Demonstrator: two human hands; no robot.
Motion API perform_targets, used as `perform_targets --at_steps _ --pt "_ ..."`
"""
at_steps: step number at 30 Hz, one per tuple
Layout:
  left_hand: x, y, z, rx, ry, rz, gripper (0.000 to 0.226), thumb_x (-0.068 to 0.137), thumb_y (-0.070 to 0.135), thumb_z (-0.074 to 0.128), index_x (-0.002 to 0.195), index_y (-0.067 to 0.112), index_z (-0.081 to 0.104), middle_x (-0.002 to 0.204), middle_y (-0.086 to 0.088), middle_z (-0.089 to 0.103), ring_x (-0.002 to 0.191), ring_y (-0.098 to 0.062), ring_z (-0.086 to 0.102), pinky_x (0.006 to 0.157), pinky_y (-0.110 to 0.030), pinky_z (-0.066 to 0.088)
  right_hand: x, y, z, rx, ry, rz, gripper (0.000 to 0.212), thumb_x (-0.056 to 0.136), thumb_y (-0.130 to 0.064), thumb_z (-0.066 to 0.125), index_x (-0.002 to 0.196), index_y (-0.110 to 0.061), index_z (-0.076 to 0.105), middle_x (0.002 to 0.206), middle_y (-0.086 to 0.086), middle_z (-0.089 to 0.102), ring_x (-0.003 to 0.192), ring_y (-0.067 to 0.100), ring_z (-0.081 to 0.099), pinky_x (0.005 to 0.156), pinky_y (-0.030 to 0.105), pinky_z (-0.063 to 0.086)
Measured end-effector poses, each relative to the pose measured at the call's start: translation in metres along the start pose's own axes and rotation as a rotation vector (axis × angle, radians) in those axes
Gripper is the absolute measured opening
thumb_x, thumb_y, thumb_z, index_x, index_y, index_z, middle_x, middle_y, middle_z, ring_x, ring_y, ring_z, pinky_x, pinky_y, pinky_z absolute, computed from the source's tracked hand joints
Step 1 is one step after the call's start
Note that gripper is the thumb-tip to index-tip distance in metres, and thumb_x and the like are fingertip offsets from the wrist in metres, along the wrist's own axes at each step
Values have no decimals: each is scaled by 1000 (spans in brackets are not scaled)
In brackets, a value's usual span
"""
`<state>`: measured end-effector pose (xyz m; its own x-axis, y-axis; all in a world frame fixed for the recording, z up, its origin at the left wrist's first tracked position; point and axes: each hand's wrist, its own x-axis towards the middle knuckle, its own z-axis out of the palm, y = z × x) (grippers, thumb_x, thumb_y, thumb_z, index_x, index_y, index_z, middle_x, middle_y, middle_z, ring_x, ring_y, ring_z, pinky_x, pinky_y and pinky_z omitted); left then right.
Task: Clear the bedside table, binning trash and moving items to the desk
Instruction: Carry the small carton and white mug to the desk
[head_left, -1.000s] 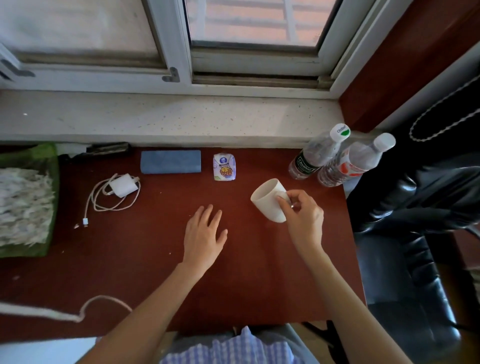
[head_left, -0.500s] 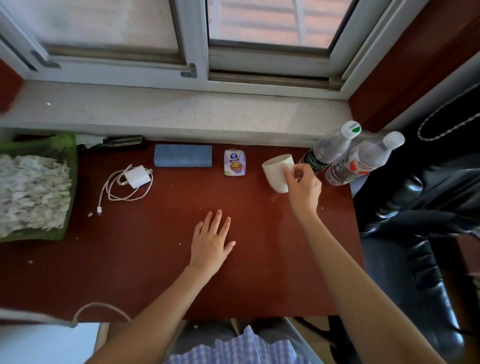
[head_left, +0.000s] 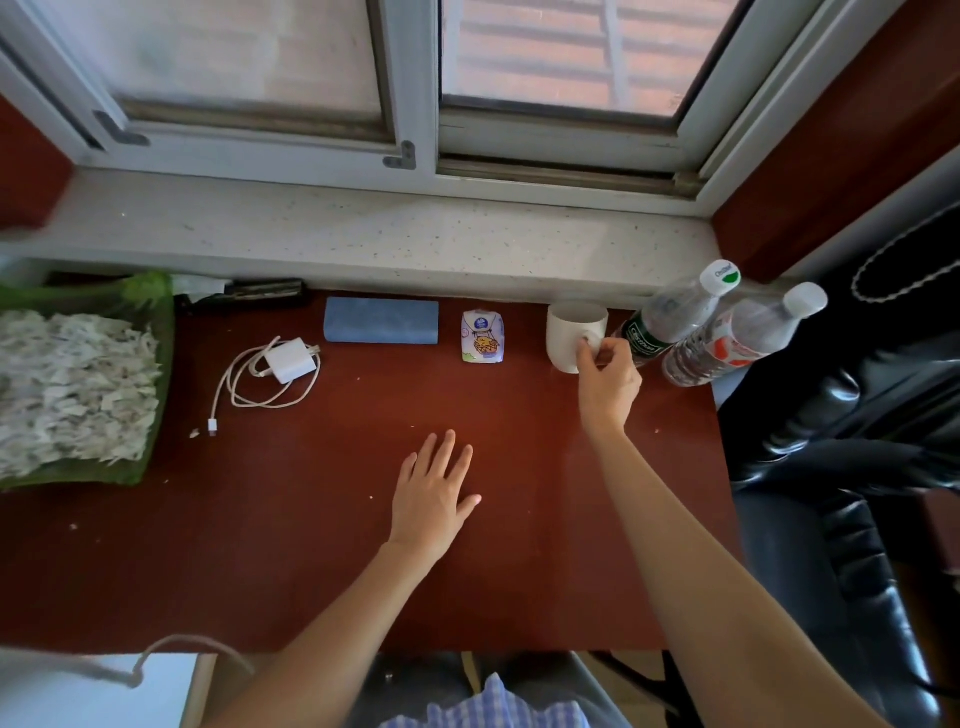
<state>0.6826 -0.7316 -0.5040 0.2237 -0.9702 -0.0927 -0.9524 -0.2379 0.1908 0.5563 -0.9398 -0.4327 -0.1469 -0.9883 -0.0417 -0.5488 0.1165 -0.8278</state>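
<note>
Red-brown laminate forms the desk (head_left: 322, 545), which runs along the sill (head_left: 363, 234) under the window. The right hand (head_left: 605, 379) holds the mug (head_left: 569, 332) at its handle side, fingers curled around the handle area; the mug stands upright at the back edge, against the sill. It sits between the carton (head_left: 483, 336) and two bottles (head_left: 696, 322), the nearer bottle just beside the hand. Whether the mug's base bears fully on the desk cannot be told.

The left hand (head_left: 436, 493) lies flat on the desk with fingers spread and holds nothing.

Items in a row at the back, from the person's left: a blue case (head_left: 381, 321), the carton, the mug, the bottles. A charger (head_left: 283, 361) with coiled cable lies nearer the front. A green tray (head_left: 156, 364) of shredded paper occupies the left end.

Judged status: the mug placement is at or near completion; release of the grip is the remaining step. The bedside table and the bin are not in view, so the remaining quantity of items or trash cannot be determined.
</note>
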Motion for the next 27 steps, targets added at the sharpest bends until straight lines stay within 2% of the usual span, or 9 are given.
perform_targets --at_steps 6,13,19,24,27 --pt "1 -1 1 5 19 9 64 78 51 66 133 20 52 143 -8 47 131 -30 45 100 -45 43 -22 17 -14 -84 18 -16 24 84 -37 64 74 -16 58 65 -10 59 65 14 55 65 28 36" --pt "0 0 3 18 33 11 65 78 51 66 133 20 52 142 -9 47 131 -31 45 100 -46 43 -39 43 -18 -157 -4 -20 19 81 -38 68 75 -22 59 70 -7 64 66 13 59 64 32 44" --pt "-1 0 3 19 35 15 65 80 51 63 135 20 49 144 -9 46 133 -30 43 102 -46 41 -28 42 -18 -148 -1 -35 20 78 -29 70 70 -15 58 65 -3 62 61 17 57 63 33 43" --pt "-1 -1 3 17 37 19 65 79 51 65 134 19 50 143 -9 46 132 -31 44 100 -46 43 -15 33 -9 -174 54 -23 25 82 -34 66 69 -14 58 65 0 63 63 21 57 61 35 41" --pt "0 -1 3 26 37 23 65 79 51 65 133 19 51 143 -9 47 131 -31 45 99 -46 44 -8 26 -3 -179 77 -45 29 85 -34 62 68 -12 55 65 2 62 61 21 54 57 31 35"
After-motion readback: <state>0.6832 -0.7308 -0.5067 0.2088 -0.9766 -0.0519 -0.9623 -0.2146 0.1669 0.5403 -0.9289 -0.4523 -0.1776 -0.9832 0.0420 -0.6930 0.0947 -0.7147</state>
